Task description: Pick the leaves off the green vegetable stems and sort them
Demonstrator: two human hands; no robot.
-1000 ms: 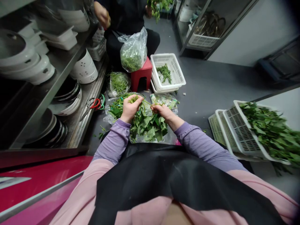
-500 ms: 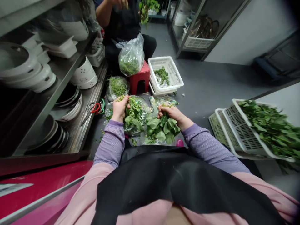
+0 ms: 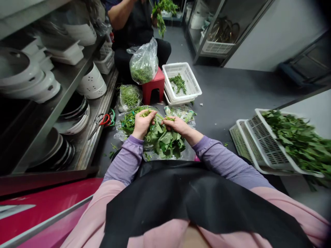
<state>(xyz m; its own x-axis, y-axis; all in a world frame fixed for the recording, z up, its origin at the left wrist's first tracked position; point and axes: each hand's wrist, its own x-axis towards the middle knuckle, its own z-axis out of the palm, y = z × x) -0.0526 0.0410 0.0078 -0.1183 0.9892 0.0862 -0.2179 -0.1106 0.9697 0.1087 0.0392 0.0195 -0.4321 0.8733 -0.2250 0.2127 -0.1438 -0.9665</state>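
Observation:
Close together over the floor, both hands grip leafy greens. My left hand (image 3: 143, 123) is closed around a bundle of green stems. My right hand (image 3: 177, 125) pinches stems at its fingertips, a little to the right. Broad leaves of the leafy greens (image 3: 168, 142) hang below and between the hands. Under and beyond my left hand, thin green stalks (image 3: 129, 120) lie on clear plastic. A plastic packet (image 3: 182, 113) with pale and green contents lies just past my right hand. Exactly which stems belong to which hand cannot be made out.
A co-worker (image 3: 134, 24) sits ahead, holding greens. Bagged greens (image 3: 143, 70) rest on a red stool (image 3: 156, 84), beside a white basket (image 3: 195, 84). Shelves with dishes and scissors (image 3: 99, 122) stand left. Leaf-filled crates (image 3: 269, 144) are at right.
My hands have come together, the left moving right and the right moving left. The hanging leaves shifted left with my right hand. The co-worker's greens hang slightly lower.

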